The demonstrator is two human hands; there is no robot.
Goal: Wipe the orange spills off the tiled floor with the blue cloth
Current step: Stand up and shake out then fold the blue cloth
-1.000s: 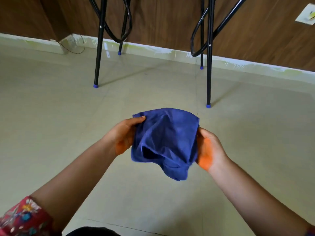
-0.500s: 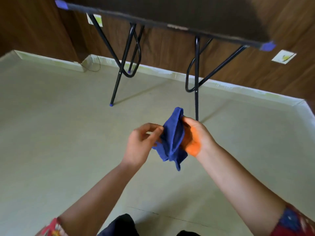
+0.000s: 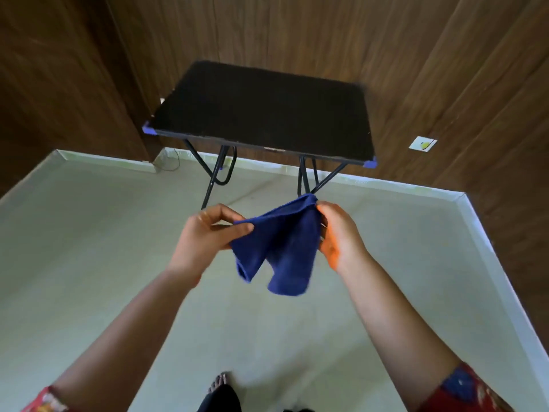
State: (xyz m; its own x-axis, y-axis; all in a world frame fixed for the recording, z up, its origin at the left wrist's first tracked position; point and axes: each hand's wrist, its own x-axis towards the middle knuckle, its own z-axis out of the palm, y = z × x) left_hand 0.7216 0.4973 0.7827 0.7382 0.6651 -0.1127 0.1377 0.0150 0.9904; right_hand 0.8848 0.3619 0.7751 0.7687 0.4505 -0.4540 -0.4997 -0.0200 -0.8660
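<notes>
The person holds the blue cloth (image 3: 282, 248) in the air with both hands, in front of the body and above the tiled floor (image 3: 89, 263). The cloth does not touch the floor. The left hand (image 3: 208, 236) pinches the left edge of the cloth between the thumb and the curled fingers, with the back of the hand turned to the camera. The right hand (image 3: 338, 233) grips the upper right corner, which is the highest part of the cloth, and its fingers are closed round the fabric. Between the two hands the cloth is stretched along its top edge, and below this it hangs down in two loose folds. An orange stain (image 3: 331, 251) covers the heel of the right palm, just beside the cloth.

Behind the hands a small table (image 3: 267, 114) with a black top stands against the brown wooden wall (image 3: 475, 84). It has blue corner caps (image 3: 370, 163) and thin black legs (image 3: 208, 188). A pale skirting (image 3: 386, 184) runs along the foot of the wall. A small white plate (image 3: 422, 143) is fixed on the wall to the right of the table. At the bottom edge one foot (image 3: 218, 382) is on the floor, and a red patterned sleeve (image 3: 463, 388) covers the right upper arm.
</notes>
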